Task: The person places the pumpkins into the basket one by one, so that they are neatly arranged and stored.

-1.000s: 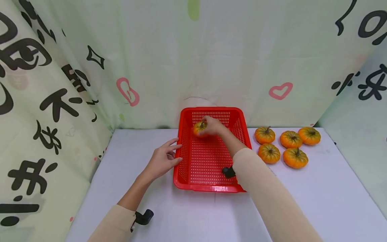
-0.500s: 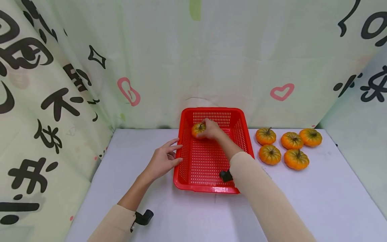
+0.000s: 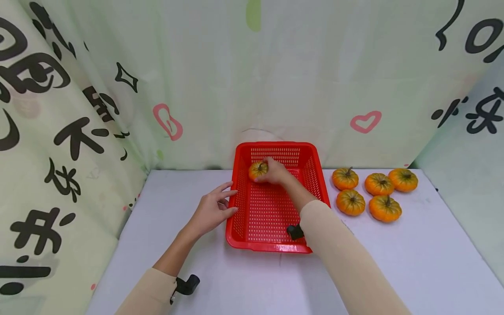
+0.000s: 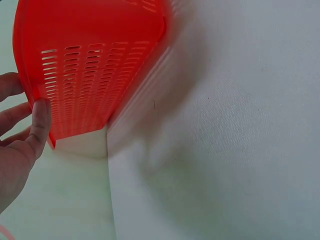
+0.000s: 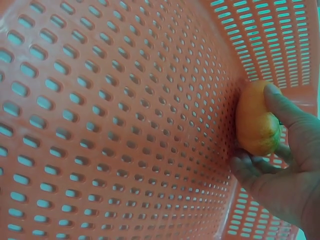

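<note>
A red perforated plastic basket (image 3: 271, 218) stands on the table by the back curtain. Inside it, toward the far left corner, is a small orange pumpkin (image 3: 257, 171). My right hand (image 3: 274, 171) reaches in and holds this pumpkin from its right side. In the right wrist view, the thumb lies on the pumpkin (image 5: 256, 120) and the fingers bend beneath it, close to the basket floor. My left hand (image 3: 210, 210) is at the basket's left rim with fingers spread. The left wrist view has its thumb and fingertips touching the rim (image 4: 35, 90).
Several small pumpkins (image 3: 385, 208) sit in a group on the white table (image 3: 425, 258), right of the basket. A pale curtain (image 3: 299, 96) with dark characters and pink hearts hangs behind and along the sides.
My right hand and the pumpkin have shifted slightly left inside the basket. The left hand stays at the rim, and the pumpkins on the table have not moved.
</note>
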`<act>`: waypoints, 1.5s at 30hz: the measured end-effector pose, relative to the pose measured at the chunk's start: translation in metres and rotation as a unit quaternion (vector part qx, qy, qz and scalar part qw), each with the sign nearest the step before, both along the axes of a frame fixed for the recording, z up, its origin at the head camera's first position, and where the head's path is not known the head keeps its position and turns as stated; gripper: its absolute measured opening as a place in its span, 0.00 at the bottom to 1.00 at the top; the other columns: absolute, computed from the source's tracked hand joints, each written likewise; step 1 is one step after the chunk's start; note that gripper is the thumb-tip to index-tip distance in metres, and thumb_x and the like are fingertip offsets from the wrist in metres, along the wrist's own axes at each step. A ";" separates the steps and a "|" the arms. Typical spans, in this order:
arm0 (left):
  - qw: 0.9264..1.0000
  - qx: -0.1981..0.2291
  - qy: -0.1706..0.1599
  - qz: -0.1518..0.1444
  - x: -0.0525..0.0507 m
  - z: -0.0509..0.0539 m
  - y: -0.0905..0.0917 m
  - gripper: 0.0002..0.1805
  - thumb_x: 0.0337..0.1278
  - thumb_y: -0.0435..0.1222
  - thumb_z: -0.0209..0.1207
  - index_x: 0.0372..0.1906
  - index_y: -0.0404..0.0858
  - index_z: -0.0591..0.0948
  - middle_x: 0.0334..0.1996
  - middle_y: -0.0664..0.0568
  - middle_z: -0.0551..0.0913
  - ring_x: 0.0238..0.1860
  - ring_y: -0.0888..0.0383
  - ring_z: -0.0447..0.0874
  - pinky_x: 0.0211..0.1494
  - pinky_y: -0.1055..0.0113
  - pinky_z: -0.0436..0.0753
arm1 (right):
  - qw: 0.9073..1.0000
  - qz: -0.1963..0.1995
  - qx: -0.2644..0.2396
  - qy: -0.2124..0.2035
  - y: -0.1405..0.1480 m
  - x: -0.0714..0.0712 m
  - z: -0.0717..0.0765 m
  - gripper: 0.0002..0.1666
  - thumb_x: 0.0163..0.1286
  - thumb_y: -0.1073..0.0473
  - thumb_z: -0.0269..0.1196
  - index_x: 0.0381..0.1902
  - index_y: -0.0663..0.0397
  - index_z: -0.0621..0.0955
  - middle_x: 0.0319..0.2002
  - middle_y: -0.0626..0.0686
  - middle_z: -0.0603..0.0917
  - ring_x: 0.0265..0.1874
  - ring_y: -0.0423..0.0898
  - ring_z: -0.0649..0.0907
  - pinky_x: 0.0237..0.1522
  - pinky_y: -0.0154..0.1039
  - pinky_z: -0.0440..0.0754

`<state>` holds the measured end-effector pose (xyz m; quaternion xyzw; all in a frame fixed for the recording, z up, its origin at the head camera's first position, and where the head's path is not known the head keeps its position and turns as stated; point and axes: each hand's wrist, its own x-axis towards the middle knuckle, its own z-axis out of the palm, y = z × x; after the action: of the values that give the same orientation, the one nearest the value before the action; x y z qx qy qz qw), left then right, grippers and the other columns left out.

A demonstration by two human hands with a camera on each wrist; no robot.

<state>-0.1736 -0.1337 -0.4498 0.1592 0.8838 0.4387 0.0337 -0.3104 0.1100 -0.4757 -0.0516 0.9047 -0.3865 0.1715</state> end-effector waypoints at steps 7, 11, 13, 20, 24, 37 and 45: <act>1.000 0.005 0.001 -0.002 0.000 0.002 0.001 0.28 0.58 0.32 0.71 0.65 0.34 0.82 0.74 0.50 0.73 0.40 0.57 0.83 0.43 0.70 0.88 | 1.000 0.003 0.005 -0.011 0.004 0.005 0.011 0.54 0.64 0.51 0.75 0.78 0.61 0.58 0.69 0.65 0.71 0.66 0.60 0.73 0.73 0.57 0.71; 1.000 0.005 0.000 -0.001 -0.001 0.003 0.002 0.28 0.58 0.32 0.72 0.65 0.34 0.82 0.74 0.50 0.73 0.40 0.58 0.83 0.43 0.69 0.88 | 1.000 0.004 0.010 -0.007 0.009 0.008 0.024 0.52 0.64 0.52 0.74 0.77 0.61 0.60 0.68 0.64 0.73 0.65 0.60 0.74 0.72 0.57 0.73; 1.000 0.003 0.002 -0.001 -0.001 0.004 0.002 0.28 0.58 0.32 0.72 0.65 0.34 0.82 0.74 0.50 0.73 0.40 0.58 0.83 0.43 0.70 0.88 | 1.000 0.008 0.017 -0.002 0.013 0.009 0.032 0.51 0.65 0.51 0.74 0.77 0.61 0.61 0.68 0.64 0.73 0.65 0.60 0.74 0.71 0.57 0.73; 1.000 -0.003 0.007 -0.006 -0.005 0.006 0.000 0.28 0.58 0.31 0.72 0.65 0.34 0.81 0.74 0.48 0.72 0.41 0.57 0.84 0.43 0.69 0.88 | 0.997 0.044 0.059 0.025 0.032 0.011 0.071 0.48 0.65 0.49 0.73 0.74 0.63 0.65 0.70 0.64 0.72 0.68 0.60 0.72 0.71 0.58 0.74; 1.000 -0.006 -0.002 -0.003 -0.005 0.008 -0.001 0.29 0.58 0.32 0.72 0.66 0.35 0.81 0.75 0.49 0.72 0.41 0.57 0.84 0.44 0.67 0.89 | 0.995 0.063 0.065 0.029 0.045 0.015 0.095 0.46 0.66 0.48 0.72 0.73 0.63 0.67 0.71 0.65 0.72 0.69 0.61 0.72 0.70 0.58 0.74; 1.000 -0.011 -0.010 0.004 -0.004 0.007 -0.003 0.29 0.59 0.33 0.71 0.67 0.35 0.80 0.75 0.51 0.72 0.42 0.56 0.84 0.44 0.66 0.89 | 0.996 0.071 0.009 0.059 0.115 0.051 0.116 0.44 0.69 0.47 0.70 0.76 0.55 0.66 0.73 0.63 0.70 0.68 0.63 0.74 0.61 0.60 0.82; 1.000 -0.013 -0.009 -0.003 0.000 0.005 -0.001 0.28 0.60 0.33 0.71 0.66 0.35 0.81 0.74 0.50 0.72 0.41 0.57 0.83 0.43 0.70 0.88 | 0.994 0.046 -0.044 0.091 0.163 0.093 0.101 0.41 0.72 0.50 0.68 0.77 0.53 0.66 0.75 0.62 0.69 0.72 0.64 0.71 0.61 0.60 0.82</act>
<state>-0.1733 -0.1349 -0.4452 0.1576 0.8885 0.4287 0.0452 -0.2173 0.2729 -0.3742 -0.1357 0.8953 -0.4115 0.1036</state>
